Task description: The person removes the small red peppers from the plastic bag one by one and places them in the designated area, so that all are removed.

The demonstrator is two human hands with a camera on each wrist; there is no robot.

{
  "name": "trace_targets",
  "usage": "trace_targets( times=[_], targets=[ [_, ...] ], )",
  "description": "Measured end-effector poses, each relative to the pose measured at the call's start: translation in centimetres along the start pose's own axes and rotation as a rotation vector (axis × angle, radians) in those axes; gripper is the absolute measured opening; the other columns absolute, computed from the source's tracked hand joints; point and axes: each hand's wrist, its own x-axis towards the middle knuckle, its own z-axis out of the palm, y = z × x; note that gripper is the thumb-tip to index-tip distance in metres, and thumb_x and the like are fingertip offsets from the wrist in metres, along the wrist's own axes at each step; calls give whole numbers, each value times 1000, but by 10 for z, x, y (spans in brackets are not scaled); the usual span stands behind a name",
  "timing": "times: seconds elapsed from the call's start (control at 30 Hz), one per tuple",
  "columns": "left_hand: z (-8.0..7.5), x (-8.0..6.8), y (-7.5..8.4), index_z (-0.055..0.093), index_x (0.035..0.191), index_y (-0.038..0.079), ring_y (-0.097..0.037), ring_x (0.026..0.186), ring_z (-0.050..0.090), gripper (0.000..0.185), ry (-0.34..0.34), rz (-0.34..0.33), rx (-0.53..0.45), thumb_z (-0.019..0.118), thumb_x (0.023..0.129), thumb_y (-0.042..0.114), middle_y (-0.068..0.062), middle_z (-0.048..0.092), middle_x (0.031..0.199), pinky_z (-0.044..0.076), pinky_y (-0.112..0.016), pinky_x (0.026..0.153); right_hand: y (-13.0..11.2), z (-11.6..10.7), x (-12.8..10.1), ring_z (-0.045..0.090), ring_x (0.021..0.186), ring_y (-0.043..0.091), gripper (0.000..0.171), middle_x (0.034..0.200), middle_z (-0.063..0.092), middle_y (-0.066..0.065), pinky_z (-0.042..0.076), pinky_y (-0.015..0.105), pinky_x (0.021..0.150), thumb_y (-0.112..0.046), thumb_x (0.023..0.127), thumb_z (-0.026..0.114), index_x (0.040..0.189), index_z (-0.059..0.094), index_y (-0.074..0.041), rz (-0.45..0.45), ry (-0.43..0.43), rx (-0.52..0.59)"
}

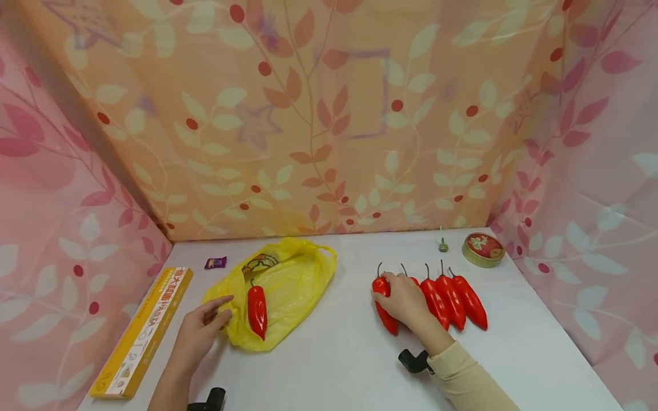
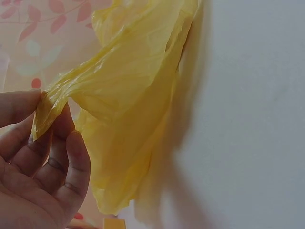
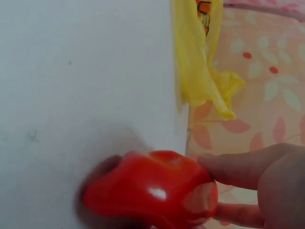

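My left hand (image 1: 197, 331) pinches the near-left edge of a yellow plastic bag (image 1: 303, 285) between thumb and fingers; the left wrist view shows the gathered plastic (image 2: 119, 90) at the fingertips. On the bag lies one red chili pepper (image 1: 257, 311), stem toward the back. To the right, my right hand (image 1: 406, 297) grips the leftmost red chili pepper (image 1: 385, 317) of a row near its stem end. In the right wrist view that pepper (image 3: 147, 191) sits between thumb and fingers, close to the tabletop. Several other red chili peppers (image 1: 469, 299) lie alongside, one mostly hidden by the hand.
A yellow pasta box (image 1: 144, 334) lies along the table's left side, with a small purple wrapped candy (image 1: 215, 262) behind it. At the back right are a round red-lidded tin (image 1: 483, 249) and a small green stemmed item (image 1: 443, 245). Patterned cloth walls (image 1: 329, 142) enclose the white table (image 1: 339, 365).
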Motion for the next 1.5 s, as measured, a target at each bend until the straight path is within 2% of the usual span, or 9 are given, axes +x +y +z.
trace_targets(
  times=[0.13, 0.37, 0.57, 0.7, 0.87, 0.97, 1.2, 1.5],
  targets=[
    [1, 0, -1, 58, 143, 17, -24, 112, 47, 43, 3, 1, -22, 60, 102, 31, -12, 54, 138, 53, -20, 80, 0, 4, 0, 58, 101, 32, 55, 115, 60, 19, 56, 50, 82, -34, 87, 76, 133, 63, -7, -15, 33, -30],
    [0, -2, -2, 57, 144, 16, -24, 115, 48, 44, 8, 17, -16, 61, 102, 32, -14, 53, 144, 50, -14, 79, 1, 8, 3, 59, 99, 31, 57, 113, 59, 19, 58, 49, 79, -36, 86, 79, 132, 64, -7, -35, 55, -65],
    [-1, -2, -1, 57, 143, 18, -24, 116, 47, 44, 6, 15, -5, 60, 103, 33, -13, 52, 146, 50, -15, 81, -6, -3, 3, 61, 96, 29, 56, 115, 60, 16, 57, 48, 80, -43, 87, 77, 131, 65, -11, -44, 84, 2],
    [-2, -2, -1, 57, 143, 18, -25, 117, 47, 44, 6, 17, -1, 60, 102, 35, -13, 51, 147, 50, -15, 81, -23, -17, 3, 61, 93, 24, 55, 112, 63, 10, 56, 42, 77, -43, 89, 76, 134, 64, -14, -92, 99, 63],
    [-3, -1, -2, 57, 144, 19, -25, 121, 45, 45, 3, 0, -2, 60, 102, 34, -12, 48, 150, 47, -10, 80, -47, -26, 5, 57, 84, 17, 55, 109, 66, 6, 51, 32, 69, -40, 89, 76, 137, 62, -15, -165, 62, 142],
    [-3, -1, -3, 56, 145, 19, -26, 123, 45, 46, 0, -4, -8, 60, 102, 34, -13, 47, 152, 47, -9, 81, -58, -24, 8, 58, 83, 16, 54, 109, 68, 4, 49, 29, 67, -40, 89, 76, 136, 62, -18, -194, 44, 177],
    [-4, -1, -6, 56, 145, 17, -25, 119, 43, 45, 17, 4, -34, 60, 102, 32, -12, 48, 149, 49, -12, 79, -91, -16, 13, 63, 90, 23, 53, 110, 70, 6, 50, 30, 69, -38, 90, 75, 136, 62, -15, -265, -10, 273],
    [-5, -4, -6, 57, 144, 17, -24, 114, 46, 43, 19, 15, -35, 60, 103, 29, -12, 50, 145, 53, -17, 80, -126, 4, 17, 62, 87, 17, 52, 109, 70, 4, 51, 28, 70, -40, 92, 73, 136, 62, -16, -335, -79, 338]
  ],
)
